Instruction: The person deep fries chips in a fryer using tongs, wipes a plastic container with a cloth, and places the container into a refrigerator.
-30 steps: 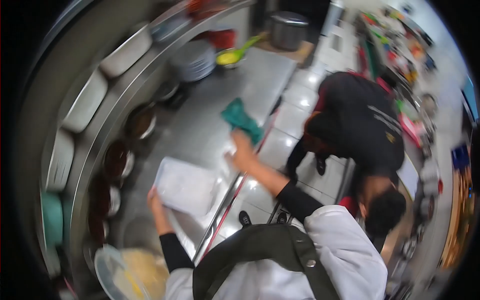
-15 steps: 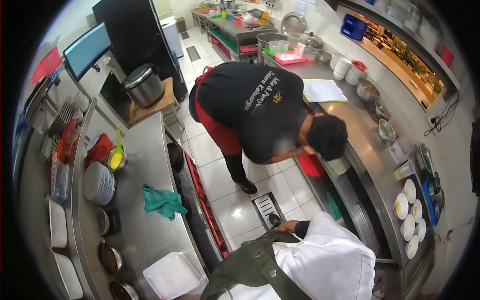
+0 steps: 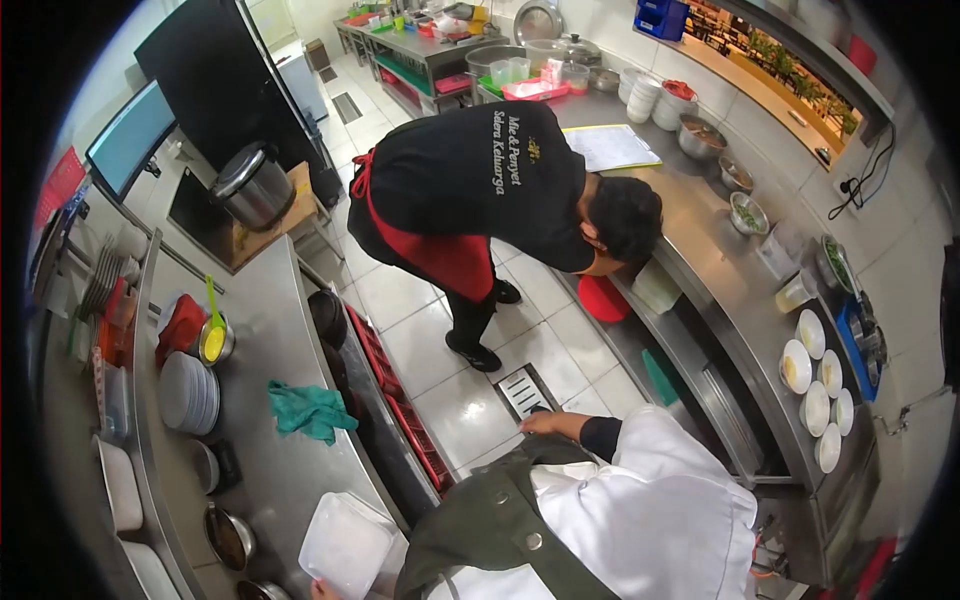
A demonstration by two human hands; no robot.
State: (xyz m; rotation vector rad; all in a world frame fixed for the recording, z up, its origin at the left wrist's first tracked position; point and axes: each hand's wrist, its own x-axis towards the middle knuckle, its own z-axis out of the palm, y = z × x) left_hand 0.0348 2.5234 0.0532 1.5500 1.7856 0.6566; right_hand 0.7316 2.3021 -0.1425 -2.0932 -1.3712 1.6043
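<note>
At the bottom edge, the fingertips of my left hand [image 3: 324, 590] grip the near corner of a white plastic container [image 3: 347, 543] at the steel counter's [image 3: 262, 345] edge; the rest of that hand is out of frame. My right hand [image 3: 545, 423] hangs in front of my green apron [image 3: 480, 535], above the floor drain [image 3: 520, 390]. Its fingers look loosely extended and nothing shows in them. A crumpled green cloth [image 3: 312, 410] lies on the counter beyond the container.
A co-worker in a black shirt [image 3: 450, 170] bends toward the shelf under the right counter [image 3: 690, 240], filling the aisle ahead. Stacked plates [image 3: 187, 393] and a bowl with a yellow ladle [image 3: 213, 343] stand left. Several small white bowls [image 3: 816, 408] sit at right.
My left fingers have come into view on the white container, which has shifted slightly right relative to the counter. The co-worker has turned and shifted a foot. My view has swung slightly right.
</note>
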